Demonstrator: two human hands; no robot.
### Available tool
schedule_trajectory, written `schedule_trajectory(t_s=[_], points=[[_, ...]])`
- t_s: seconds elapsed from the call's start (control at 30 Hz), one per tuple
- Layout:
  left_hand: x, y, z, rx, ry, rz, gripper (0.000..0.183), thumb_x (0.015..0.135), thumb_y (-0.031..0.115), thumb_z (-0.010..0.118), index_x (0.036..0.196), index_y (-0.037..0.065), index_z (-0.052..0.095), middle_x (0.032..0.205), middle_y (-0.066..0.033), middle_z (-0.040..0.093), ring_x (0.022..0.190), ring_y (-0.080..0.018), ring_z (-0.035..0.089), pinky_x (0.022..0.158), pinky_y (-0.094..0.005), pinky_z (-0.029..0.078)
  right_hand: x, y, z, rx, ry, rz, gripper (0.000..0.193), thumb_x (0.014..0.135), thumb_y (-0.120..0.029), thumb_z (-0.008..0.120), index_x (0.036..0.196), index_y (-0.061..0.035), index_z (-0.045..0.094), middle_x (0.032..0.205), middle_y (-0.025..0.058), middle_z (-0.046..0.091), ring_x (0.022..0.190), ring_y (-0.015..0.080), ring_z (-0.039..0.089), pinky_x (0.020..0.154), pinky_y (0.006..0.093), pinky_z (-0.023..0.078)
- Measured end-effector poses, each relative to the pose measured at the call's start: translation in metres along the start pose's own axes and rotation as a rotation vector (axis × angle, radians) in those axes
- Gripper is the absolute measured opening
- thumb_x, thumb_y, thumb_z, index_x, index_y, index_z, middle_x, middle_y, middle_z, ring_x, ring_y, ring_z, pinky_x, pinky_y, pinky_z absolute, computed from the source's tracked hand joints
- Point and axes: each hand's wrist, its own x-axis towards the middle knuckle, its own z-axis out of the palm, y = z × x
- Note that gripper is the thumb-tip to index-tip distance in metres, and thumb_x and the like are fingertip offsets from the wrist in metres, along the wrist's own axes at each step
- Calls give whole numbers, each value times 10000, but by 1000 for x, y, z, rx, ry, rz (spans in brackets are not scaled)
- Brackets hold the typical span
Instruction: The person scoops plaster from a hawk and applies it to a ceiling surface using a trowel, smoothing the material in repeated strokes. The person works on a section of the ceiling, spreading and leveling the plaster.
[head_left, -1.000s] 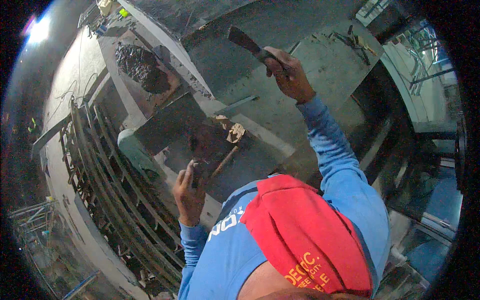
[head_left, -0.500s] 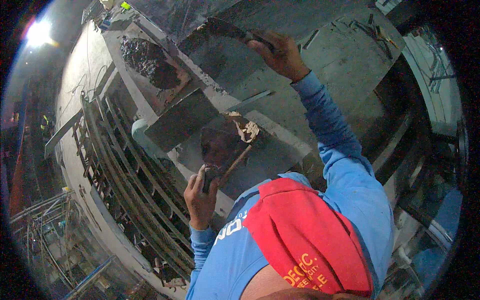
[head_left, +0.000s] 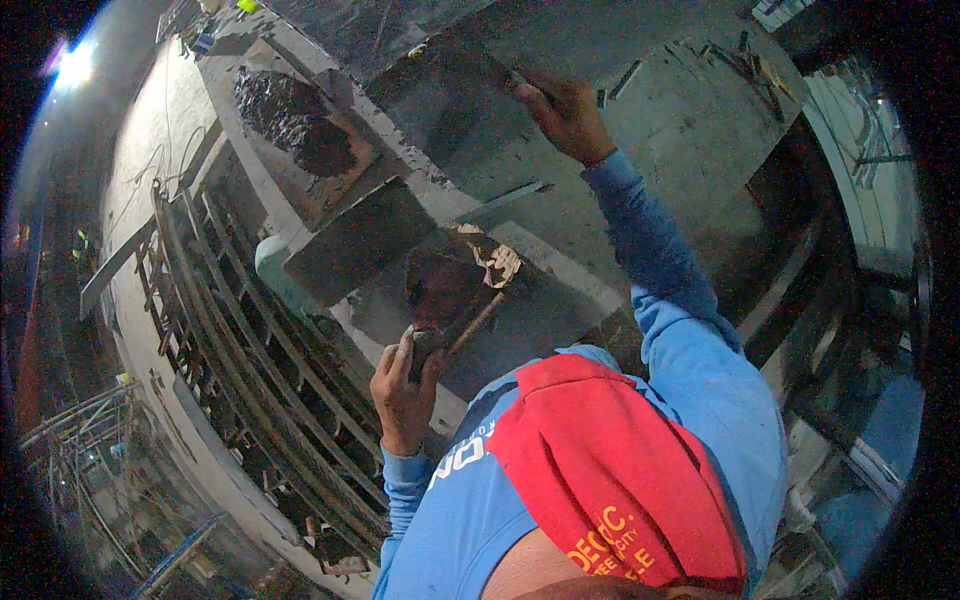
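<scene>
My right hand [head_left: 568, 115] is stretched out over the grey surface [head_left: 650, 190], fingers closed round the dark handle of a trowel. The trowel's blade [head_left: 465, 65] reaches left from the hand and blends into the dark, wet-looking surface. Low in front of my body, my left hand [head_left: 405, 395] grips a dark, block-like handle [head_left: 428, 352]. Beyond its fingers lies a dark reddish flat piece [head_left: 440, 285]; whether it joins the handle I cannot make out. A wooden stick [head_left: 478, 322] slants beside it, near a torn pale scrap [head_left: 498, 262].
A heap of dark mortar [head_left: 295, 120] lies on a board at the upper left. Closer stands a dark rectangular board [head_left: 362, 240]. A thin metal strip [head_left: 500, 200] lies on the surface. Curved bars [head_left: 260, 330] border a gap at left. Loose pieces [head_left: 740, 75] lie far right.
My right hand has shifted slightly, and the trowel blade has turned and looks less distinct against the dark surface. The left hand stays nearly in place with its grip unchanged.
</scene>
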Motion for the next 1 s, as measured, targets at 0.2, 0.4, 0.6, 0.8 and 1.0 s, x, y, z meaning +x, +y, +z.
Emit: schedule_trajectory(t_s=[0.2, 0.4, 0.6, 0.8, 1.0], points=[[-5, -3, 2, 21, 0, -21, 455, 871, 133, 788, 1291, 11, 662, 997, -160, 693, 829, -303, 710, 712, -380, 560, -15, -16, -2, -100, 186, -228, 388, 1018, -317, 648, 1207, 18, 702, 918, 188, 739, 761, 244, 715, 683, 375, 552], [-3, -1, 2, 10, 27, 47, 463, 869, 101, 785, 1305, 12, 658, 973, -155, 686, 812, -299, 704, 703, -369, 554, 4, -20, 2, -139, 95, -101, 368, 1018, -302, 646, 1206, 8, 707, 964, 196, 745, 823, 279, 724, 732, 369, 556], [-6, 5, 2, 3, 19, 18, 464, 873, 72, 779, 1314, 8, 648, 951, -155, 673, 780, -289, 681, 680, -370, 535, -21, -10, 5, -82, 138, 36, 371, 1017, -285, 649, 1165, 50, 706, 880, 219, 721, 742, 269, 707, 661, 365, 530], [-4, 8, 2, -45, 4, 35, 453, 878, 85, 775, 1308, 9, 651, 945, -157, 666, 786, -290, 681, 689, -375, 534, -34, -48, -37, -223, 9, 121, 319, 1031, -263, 628, 1148, 18, 720, 936, 184, 725, 782, 254, 700, 711, 347, 538], [-8, 0, 0, -125, 47, 22, 469, 866, 104, 777, 1306, 5, 650, 968, -157, 669, 816, -300, 684, 710, -389, 542, 53, -129, -135, -387, -155, -421, 278, 1004, -270, 656, 1058, -5, 722, 882, 151, 699, 717, 214, 654, 673, 373, 522]])
